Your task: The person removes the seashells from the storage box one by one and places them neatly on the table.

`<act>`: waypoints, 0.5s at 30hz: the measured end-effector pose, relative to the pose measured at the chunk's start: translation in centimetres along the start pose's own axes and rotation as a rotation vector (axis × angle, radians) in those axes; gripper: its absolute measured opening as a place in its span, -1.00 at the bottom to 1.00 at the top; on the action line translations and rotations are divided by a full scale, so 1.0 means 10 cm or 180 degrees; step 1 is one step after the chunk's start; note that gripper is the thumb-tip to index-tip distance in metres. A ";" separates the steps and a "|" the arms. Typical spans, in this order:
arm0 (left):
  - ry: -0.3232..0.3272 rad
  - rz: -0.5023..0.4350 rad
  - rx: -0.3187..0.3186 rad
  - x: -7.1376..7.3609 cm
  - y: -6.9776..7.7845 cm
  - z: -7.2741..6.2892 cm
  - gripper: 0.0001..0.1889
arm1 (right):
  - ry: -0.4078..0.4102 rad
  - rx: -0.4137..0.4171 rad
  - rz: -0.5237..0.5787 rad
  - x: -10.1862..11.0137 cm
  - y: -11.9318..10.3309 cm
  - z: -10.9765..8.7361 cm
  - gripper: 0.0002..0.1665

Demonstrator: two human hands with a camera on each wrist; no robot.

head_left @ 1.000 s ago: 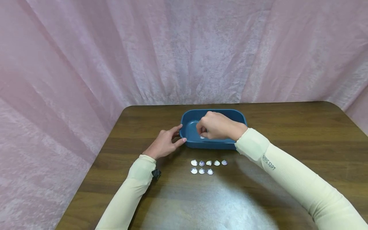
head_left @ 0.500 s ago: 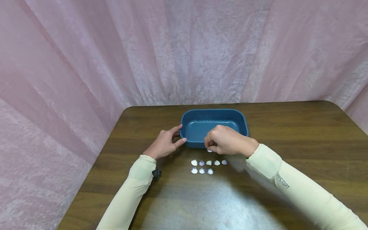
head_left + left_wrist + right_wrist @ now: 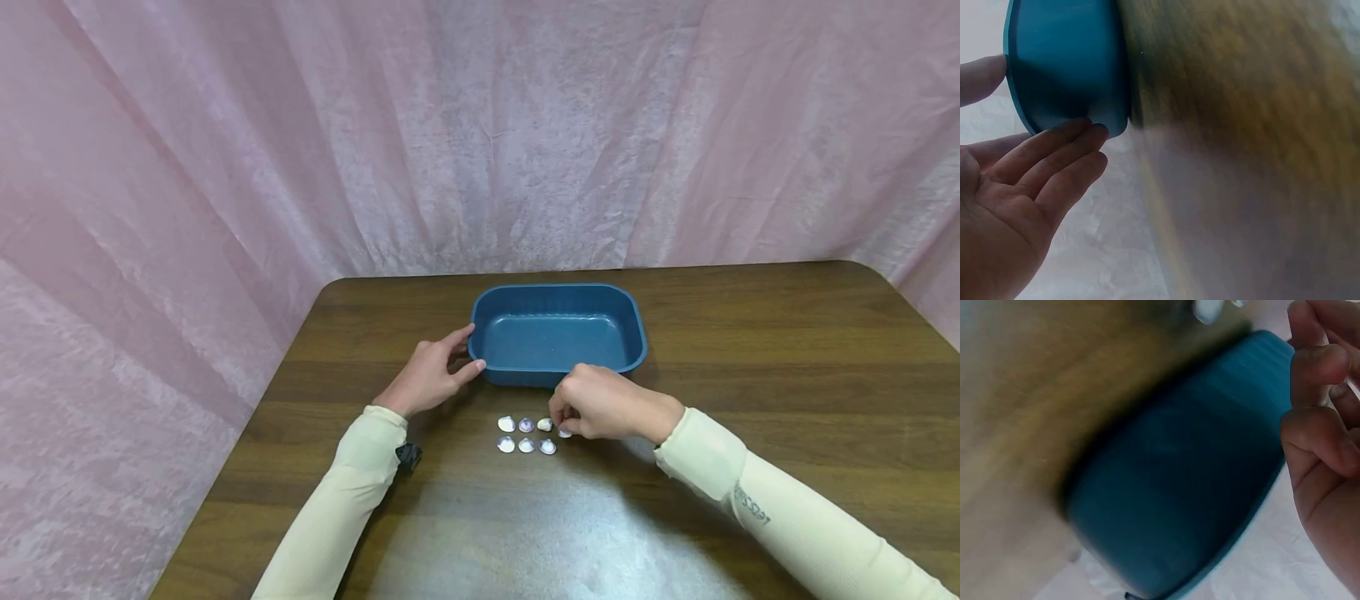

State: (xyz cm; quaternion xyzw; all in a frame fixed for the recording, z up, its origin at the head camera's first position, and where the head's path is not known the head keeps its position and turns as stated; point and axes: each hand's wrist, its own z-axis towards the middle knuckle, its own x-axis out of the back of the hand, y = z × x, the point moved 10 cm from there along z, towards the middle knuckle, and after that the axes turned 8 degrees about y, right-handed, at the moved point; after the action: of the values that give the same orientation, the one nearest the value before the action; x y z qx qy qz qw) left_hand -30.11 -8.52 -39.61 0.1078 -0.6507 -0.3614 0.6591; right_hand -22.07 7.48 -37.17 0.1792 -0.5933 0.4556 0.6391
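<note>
My right hand (image 3: pixel 603 406), thumb and forefinger together, pinches a small white seashell (image 3: pixel 564 433) close over the table. In the head view it overlaps the right end of the upper row of shells and hides part of it. Left of its fingertips lie shells in two rows, white and pale purple, among them a purple shell (image 3: pixel 526 425) above and a white shell (image 3: pixel 506 445) below. My left hand (image 3: pixel 425 377) rests its fairly straight, spread fingers and thumb on the left end of a blue plastic tub (image 3: pixel 558 377). In the left wrist view, its fingertips (image 3: pixel 1099 132) touch the tub's outer wall.
The tub stands near the far edge of a brown wooden table (image 3: pixel 750 350), behind the shells. A pink velvet curtain (image 3: pixel 525 142) hangs beyond that edge. Light glares on the tabletop (image 3: pixel 592 533) nearest the person.
My right hand has come out of the tub with a seashell, toward the person and right, down to the shell rows. It now covers the upper row's right end. My left hand stays put.
</note>
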 end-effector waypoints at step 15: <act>0.0030 0.0010 -0.0034 0.01 0.02 0.00 -0.26 | -0.0066 0.0025 -0.0073 -0.14 0.01 -0.09 -0.75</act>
State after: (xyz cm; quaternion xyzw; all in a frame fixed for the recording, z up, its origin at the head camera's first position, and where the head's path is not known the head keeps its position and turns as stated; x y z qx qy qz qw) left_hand -30.03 -8.45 -39.41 0.1049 -0.6459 -0.3633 0.6632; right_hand -21.47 7.68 -38.72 0.1933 -0.5960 0.4487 0.6373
